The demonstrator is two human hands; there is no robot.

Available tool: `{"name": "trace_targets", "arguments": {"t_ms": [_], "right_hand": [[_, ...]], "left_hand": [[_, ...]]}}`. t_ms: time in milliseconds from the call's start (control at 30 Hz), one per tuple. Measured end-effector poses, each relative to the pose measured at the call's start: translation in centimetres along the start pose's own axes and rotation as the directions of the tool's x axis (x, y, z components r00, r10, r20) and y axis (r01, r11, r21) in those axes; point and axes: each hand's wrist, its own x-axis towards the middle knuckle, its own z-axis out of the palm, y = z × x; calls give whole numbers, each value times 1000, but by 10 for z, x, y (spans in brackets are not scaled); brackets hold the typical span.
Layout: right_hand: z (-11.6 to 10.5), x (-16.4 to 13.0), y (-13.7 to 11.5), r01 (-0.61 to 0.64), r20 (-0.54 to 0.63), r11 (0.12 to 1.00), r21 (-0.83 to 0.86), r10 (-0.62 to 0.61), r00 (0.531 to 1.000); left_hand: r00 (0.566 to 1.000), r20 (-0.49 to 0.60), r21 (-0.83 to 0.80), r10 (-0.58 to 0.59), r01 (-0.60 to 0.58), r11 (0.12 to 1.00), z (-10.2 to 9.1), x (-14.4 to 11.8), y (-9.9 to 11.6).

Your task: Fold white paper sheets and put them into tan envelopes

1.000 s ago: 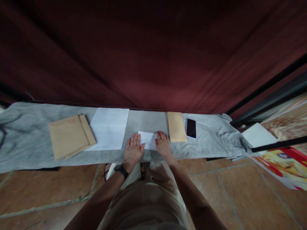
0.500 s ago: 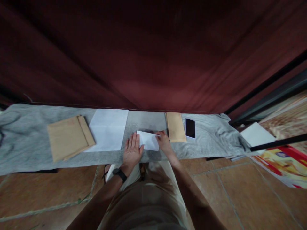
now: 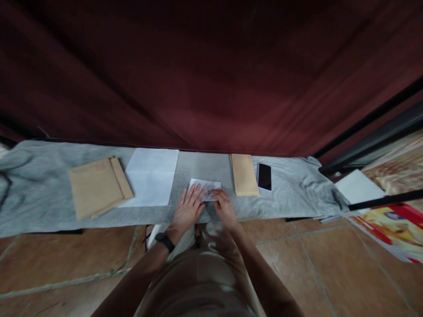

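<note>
On the grey cloth [image 3: 39,193], from the left: brown envelopes [image 3: 95,187], a white sheet [image 3: 150,176], then the folded white paper [image 3: 206,189] at the middle. The left hand [image 3: 188,209] lies flat with its fingers open on it, and the right hand [image 3: 224,207] pinches its edge. I think the 2 edges should meet exactly before the crease is pressed. A slim envelope [image 3: 244,175] and a phone [image 3: 264,176] lie to the right.

Hands [image 3: 205,207] apparently on folded paper [image 3: 205,188]
</note>
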Motion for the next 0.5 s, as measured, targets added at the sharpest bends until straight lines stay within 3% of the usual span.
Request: {"name": "trace_targets", "arguments": {"t_ms": [233, 367, 500], "right_hand": [[-4, -15, 7, -9, 126, 997, -74, 18, 992], [1, -9, 0, -49, 143, 980, -194, 78, 987], [15, -2, -10, -13, 183, 921, -389, 91, 979]], "left_hand": [[985, 171, -50, 11, -3, 999, 11, 1, 0], [983, 184, -68, -8, 21, 997, 13, 1, 2], [983, 182, -91, -24, 41, 995, 15, 2, 4]]}}
